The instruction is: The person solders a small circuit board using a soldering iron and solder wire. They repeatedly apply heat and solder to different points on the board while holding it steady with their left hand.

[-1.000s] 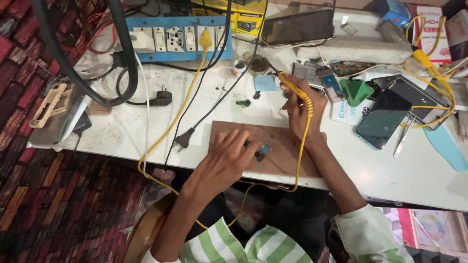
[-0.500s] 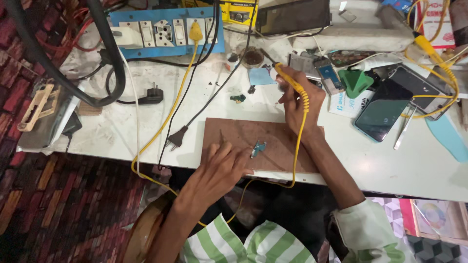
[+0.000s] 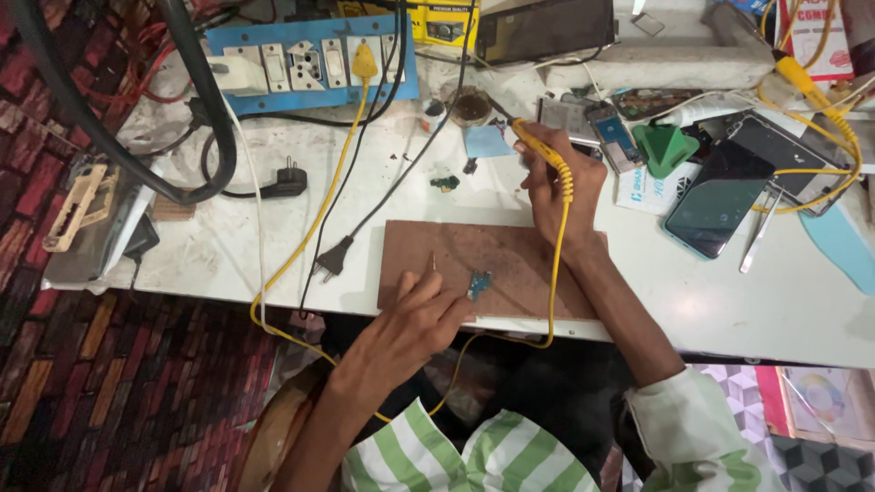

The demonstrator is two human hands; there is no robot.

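Right hand [image 3: 558, 187] lifted, fingers gripping yellow soldering iron [image 3: 545, 157]; left hand [image 3: 421, 314] pinching thin tweezers [image 3: 433, 264] beside small circuit board [image 3: 478, 284].

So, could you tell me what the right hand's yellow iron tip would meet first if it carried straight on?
The right hand aims the yellow soldering iron up and left; the small round tin looks first in line, though depth is unclear.
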